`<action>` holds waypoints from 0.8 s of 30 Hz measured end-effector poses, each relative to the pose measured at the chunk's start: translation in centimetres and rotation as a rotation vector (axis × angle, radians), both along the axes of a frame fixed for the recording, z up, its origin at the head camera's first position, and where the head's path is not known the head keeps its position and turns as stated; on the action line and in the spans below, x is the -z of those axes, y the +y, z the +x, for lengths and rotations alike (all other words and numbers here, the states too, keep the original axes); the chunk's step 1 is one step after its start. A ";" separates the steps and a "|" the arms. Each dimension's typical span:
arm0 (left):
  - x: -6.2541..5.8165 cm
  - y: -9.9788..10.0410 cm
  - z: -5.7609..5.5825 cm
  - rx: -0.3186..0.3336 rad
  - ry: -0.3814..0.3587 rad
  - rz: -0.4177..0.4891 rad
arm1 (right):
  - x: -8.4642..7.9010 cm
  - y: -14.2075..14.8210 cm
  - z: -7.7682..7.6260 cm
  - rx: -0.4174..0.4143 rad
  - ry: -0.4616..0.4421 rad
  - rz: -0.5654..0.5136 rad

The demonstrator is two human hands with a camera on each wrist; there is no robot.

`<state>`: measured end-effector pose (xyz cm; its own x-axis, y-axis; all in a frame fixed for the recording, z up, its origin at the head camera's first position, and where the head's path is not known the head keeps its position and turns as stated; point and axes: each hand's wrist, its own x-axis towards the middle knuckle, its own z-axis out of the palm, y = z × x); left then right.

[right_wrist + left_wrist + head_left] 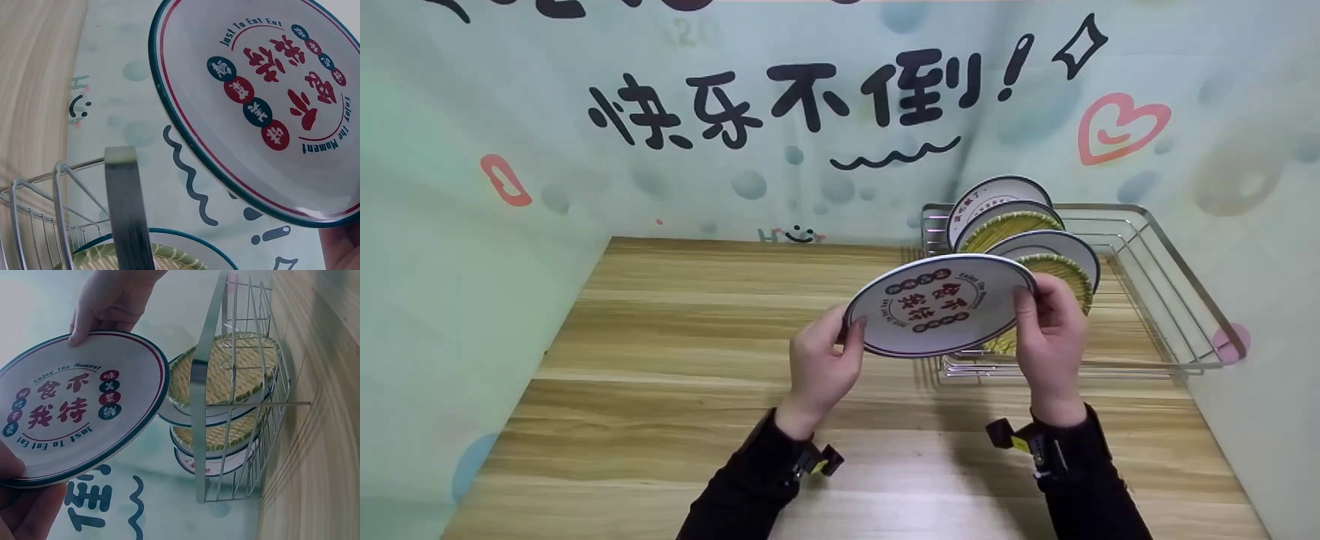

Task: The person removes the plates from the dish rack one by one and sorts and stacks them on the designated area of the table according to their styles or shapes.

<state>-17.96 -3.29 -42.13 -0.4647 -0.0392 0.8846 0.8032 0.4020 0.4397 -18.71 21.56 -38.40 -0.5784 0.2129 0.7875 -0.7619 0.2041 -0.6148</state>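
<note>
In the head view, the left hand (821, 364) pinches a printed plate (930, 307) by its left rim and the right hand (1054, 337) by its right, above the wooden tabletop (675, 427), beside a wire rack (1099, 207) holding other plates and woven discs (1016, 231).

In the left wrist view, both thumbs overlap the plate's printed face (lettered "Enjoy The Moment").

In the right wrist view, the plate, teal-rimmed, is clear of the rack.

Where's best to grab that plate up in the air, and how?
Hold the plate by its rim, probably from left and right, thumbs on the printed face, fingers behind. It is wide and flat with a thin edge, likely easy to pinch, as the left hand and right hand do.
</note>
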 end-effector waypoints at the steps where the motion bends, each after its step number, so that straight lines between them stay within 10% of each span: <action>1: -0.1 -0.1 0.0 -0.001 -0.002 -0.004 | 0.0 0.0 0.0 0.002 -0.011 0.016; 24: 0.7 -5.3 -0.9 -0.095 -0.207 0.040 | 2.5 2.6 -0.5 0.043 0.009 0.485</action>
